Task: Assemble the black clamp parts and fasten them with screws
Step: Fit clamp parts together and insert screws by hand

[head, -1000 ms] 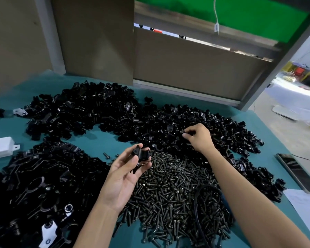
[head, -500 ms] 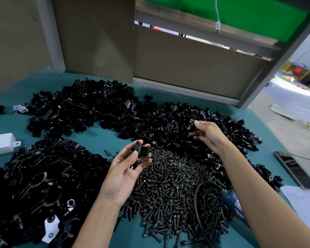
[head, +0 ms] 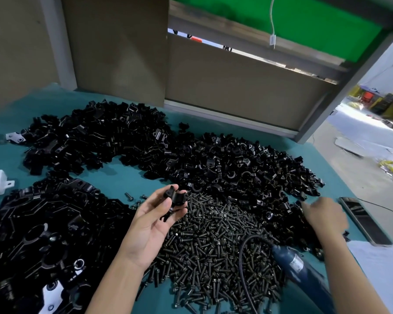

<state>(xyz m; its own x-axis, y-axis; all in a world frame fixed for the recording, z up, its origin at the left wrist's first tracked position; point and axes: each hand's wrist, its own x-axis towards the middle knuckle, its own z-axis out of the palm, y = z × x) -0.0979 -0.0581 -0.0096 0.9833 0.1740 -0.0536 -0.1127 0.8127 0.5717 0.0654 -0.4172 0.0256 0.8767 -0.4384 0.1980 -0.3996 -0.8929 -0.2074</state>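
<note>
Above teal table (head: 123, 175), left hand (head: 150, 225), palm up, pinches black clamp part (head: 175, 197)

Screws (head: 213, 241) were heaped on the table (head: 123, 177). Clamp parts (head: 213, 159) were piled behind and left of them. A phone (head: 361, 218) was laid far right.

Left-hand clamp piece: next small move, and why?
Probably close the right hand on a mating half from the pile of small clamp parts it reaches over. The left hand pinches one black clamp piece, raised above the screw pile, waiting for a partner. The right hand is blurred; I cannot tell whether it holds anything. The blue power driver lies untouched on the screw pile.
</note>
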